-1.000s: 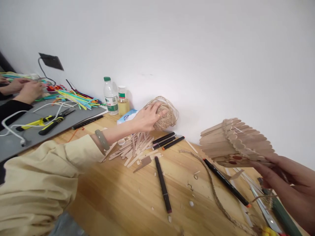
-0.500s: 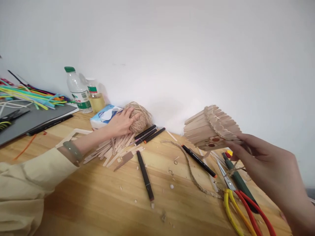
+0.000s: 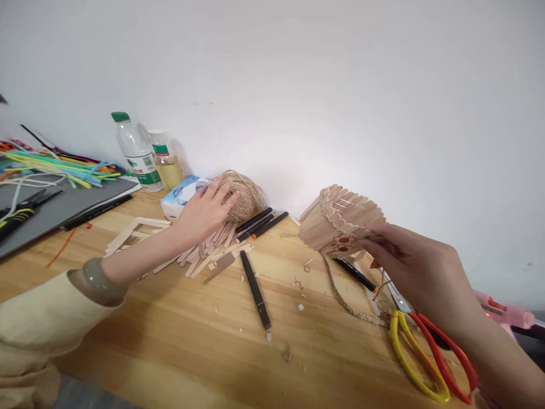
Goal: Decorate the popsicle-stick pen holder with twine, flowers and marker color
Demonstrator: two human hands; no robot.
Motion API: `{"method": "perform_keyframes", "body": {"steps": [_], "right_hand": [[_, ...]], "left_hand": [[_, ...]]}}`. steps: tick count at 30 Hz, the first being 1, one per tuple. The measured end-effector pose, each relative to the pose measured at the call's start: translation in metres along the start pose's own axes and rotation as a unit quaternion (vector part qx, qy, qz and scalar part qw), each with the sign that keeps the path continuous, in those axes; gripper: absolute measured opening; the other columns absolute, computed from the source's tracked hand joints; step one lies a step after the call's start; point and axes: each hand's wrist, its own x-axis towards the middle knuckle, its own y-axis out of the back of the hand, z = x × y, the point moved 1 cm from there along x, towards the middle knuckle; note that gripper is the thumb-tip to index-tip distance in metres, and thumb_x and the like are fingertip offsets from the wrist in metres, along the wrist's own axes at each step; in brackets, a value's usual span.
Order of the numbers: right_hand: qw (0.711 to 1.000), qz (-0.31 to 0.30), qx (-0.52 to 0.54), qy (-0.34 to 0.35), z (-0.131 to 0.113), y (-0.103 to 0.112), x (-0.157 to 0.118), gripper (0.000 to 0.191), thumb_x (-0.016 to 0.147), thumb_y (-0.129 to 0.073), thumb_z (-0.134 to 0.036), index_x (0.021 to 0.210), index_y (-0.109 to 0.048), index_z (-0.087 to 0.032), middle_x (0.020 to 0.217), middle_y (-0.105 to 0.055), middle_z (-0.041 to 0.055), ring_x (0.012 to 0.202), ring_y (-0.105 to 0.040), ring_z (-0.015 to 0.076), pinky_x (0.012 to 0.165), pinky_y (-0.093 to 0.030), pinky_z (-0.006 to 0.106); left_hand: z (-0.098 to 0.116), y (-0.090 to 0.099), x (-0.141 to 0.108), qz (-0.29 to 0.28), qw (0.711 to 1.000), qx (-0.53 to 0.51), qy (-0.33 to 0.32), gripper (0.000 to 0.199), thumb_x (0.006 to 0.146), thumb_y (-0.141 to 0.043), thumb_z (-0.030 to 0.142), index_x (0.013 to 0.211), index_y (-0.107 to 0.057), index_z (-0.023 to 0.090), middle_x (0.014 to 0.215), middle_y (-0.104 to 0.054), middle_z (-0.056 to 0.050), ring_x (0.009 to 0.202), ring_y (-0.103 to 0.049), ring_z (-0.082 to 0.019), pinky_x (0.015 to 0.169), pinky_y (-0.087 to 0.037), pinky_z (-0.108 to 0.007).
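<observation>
My left hand point(image 3: 206, 207) lies over a ball of twine point(image 3: 249, 196), its fingers curved round the near side. Beneath that wrist spreads a pile of wooden craft sticks point(image 3: 200, 258). Between thumb and fingers of my right hand point(image 3: 409, 261), a small basket made of craft sticks point(image 3: 315, 224) is held up, tilted. Braided twine runs around its rim, and reddish round marks show on its side. Below the basket, a braided cord point(image 3: 347, 307) lies on the table. Scissors point(image 3: 400, 304) with yellow and red handles lie under my right wrist.
Several black markers point(image 3: 255, 289) lie about the wooden table point(image 3: 179, 346). A tissue pack point(image 3: 181, 196), a water bottle point(image 3: 138, 153) and a smaller bottle point(image 3: 168, 165) stand by the wall. Pipe cleaners point(image 3: 63, 165) are at left, a pink glue gun point(image 3: 504, 312) at right.
My right hand has moved left with the basket, turning it slightly. My left hand stays on the twine ball. The view has shifted a little, bringing the pink glue gun into sight.
</observation>
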Motion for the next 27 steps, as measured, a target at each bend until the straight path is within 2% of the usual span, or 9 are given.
{"method": "perform_keyframes", "body": {"steps": [2,4,7,10,12,15,20,23,27], "right_hand": [[1.0,-0.004,-0.005,-0.007,0.002,0.0,-0.001,0.021,0.084,-0.047,-0.034,0.08,-0.064,-0.022,0.057,-0.06,-0.0022,0.045,-0.049,0.0134,0.047,-0.037,0.025],[1.0,-0.008,-0.01,-0.009,0.003,0.0,-0.003,0.023,0.084,-0.046,-0.036,0.079,-0.063,-0.022,0.056,-0.059,-0.0019,0.043,-0.047,0.0135,0.046,-0.036,0.026],[1.0,-0.006,-0.014,-0.009,0.003,-0.002,-0.007,0.024,0.084,-0.045,-0.038,0.076,-0.061,-0.022,0.054,-0.057,-0.0021,0.04,-0.044,0.0133,0.045,-0.036,0.026],[1.0,-0.011,-0.011,-0.008,0.002,-0.003,-0.012,0.024,0.084,-0.045,-0.038,0.076,-0.06,-0.022,0.055,-0.059,-0.0017,0.042,-0.046,0.0138,0.045,-0.037,0.026],[1.0,-0.017,-0.011,-0.008,0.002,-0.003,-0.016,0.024,0.084,-0.045,-0.037,0.076,-0.06,-0.022,0.056,-0.059,-0.0015,0.042,-0.048,0.0141,0.046,-0.037,0.026],[1.0,-0.025,-0.01,-0.014,0.001,-0.001,-0.021,0.025,0.084,-0.043,-0.037,0.076,-0.061,-0.022,0.056,-0.06,-0.0012,0.042,-0.047,0.014,0.046,-0.038,0.026],[0.999,-0.025,-0.006,-0.032,-0.001,0.004,-0.025,0.027,0.085,-0.043,-0.04,0.077,-0.062,-0.023,0.059,-0.062,-0.0002,0.045,-0.051,0.0151,0.047,-0.039,0.027],[0.999,-0.022,-0.009,-0.039,-0.004,0.005,-0.025,0.028,0.085,-0.043,-0.041,0.076,-0.063,-0.024,0.056,-0.06,-0.0009,0.043,-0.049,0.0149,0.047,-0.038,0.027],[0.999,-0.023,-0.015,-0.042,-0.007,0.003,-0.024,0.027,0.085,-0.044,-0.042,0.074,-0.062,-0.024,0.052,-0.058,-0.0019,0.043,-0.049,0.0149,0.045,-0.037,0.026]], "left_hand": [[0.014,0.011,-0.008,-0.021,0.998,-0.025,-0.05,0.037,0.093,-0.029,0.009,0.122,-0.053,0.006,0.131,-0.053,-0.019,0.128,-0.041,-0.032,0.102,-0.034,-0.049],[0.038,0.016,-0.021,-0.052,0.989,-0.062,-0.123,0.034,0.094,-0.033,0.014,0.108,-0.063,0.013,0.113,-0.067,-0.01,0.109,-0.059,-0.023,0.095,-0.044,-0.036],[0.088,0.014,-0.05,-0.078,0.964,-0.117,-0.227,0.035,0.096,-0.035,0.037,0.12,-0.057,0.024,0.127,-0.061,0.001,0.118,-0.054,-0.014,0.102,-0.038,-0.024],[0.129,0.005,-0.08,-0.114,0.938,-0.196,-0.262,0.075,0.087,-0.034,0.063,0.143,-0.028,0.014,0.148,-0.035,-0.013,0.135,-0.034,-0.029,0.107,-0.032,-0.043],[0.136,-0.003,-0.091,-0.142,0.927,-0.217,-0.27,0.072,0.09,-0.031,0.059,0.144,-0.025,0.013,0.151,-0.026,-0.014,0.14,-0.022,-0.027,0.111,-0.024,-0.046],[0.121,-0.012,-0.09,-0.174,0.933,-0.198,-0.245,0.056,0.097,-0.026,0.043,0.143,-0.027,0.011,0.151,-0.027,-0.013,0.14,-0.023,-0.023,0.112,-0.02,-0.044],[0.099,-0.011,-0.069,-0.084,0.969,-0.123,-0.196,0.04,0.096,-0.034,0.031,0.126,-0.052,0.012,0.136,-0.052,-0.013,0.129,-0.043,-0.024,0.108,-0.029,-0.042],[0.123,-0.004,-0.06,-0.052,0.966,-0.115,-0.227,0.033,0.093,-0.04,0.018,0.122,-0.054,0.016,0.132,-0.057,-0.008,0.121,-0.051,-0.021,0.104,-0.036,-0.034],[0.171,-0.003,-0.052,-0.022,0.96,-0.094,-0.263,0.037,0.087,-0.047,0.009,0.123,-0.052,0.007,0.125,-0.059,-0.019,0.105,-0.061,-0.024,0.081,-0.051,-0.035]]}}
